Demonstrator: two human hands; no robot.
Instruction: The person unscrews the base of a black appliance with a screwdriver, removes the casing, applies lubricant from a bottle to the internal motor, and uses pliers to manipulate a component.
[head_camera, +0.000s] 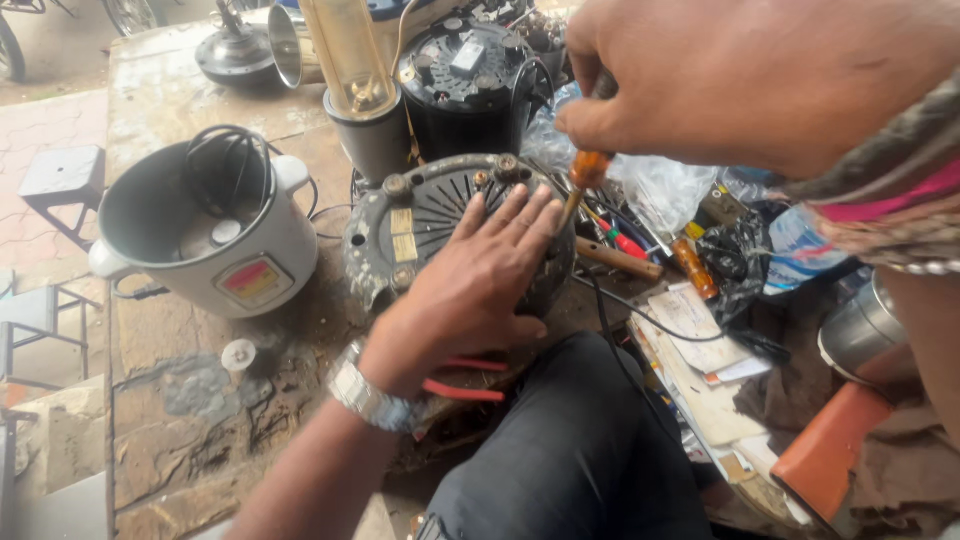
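Note:
My left hand (470, 285) lies flat with fingers spread on the underside of a round, dirty grey appliance base (425, 215) with vent slots, steadying it on the worn table. My right hand (740, 75) grips an orange-handled screwdriver (585, 175), its shaft angled down to the base's right rim beside my left fingertips. A metal watch (365, 395) is on my left wrist. Red-handled pliers (465, 380) lie under my left wrist.
A white rice cooker (205, 230) with a coiled cord stands at left. Behind the base are a blender jar (350, 70) and a black motor unit (465, 75). Tools, plastic bags and papers (700, 340) clutter the right. My dark-trousered knee (570, 450) is below.

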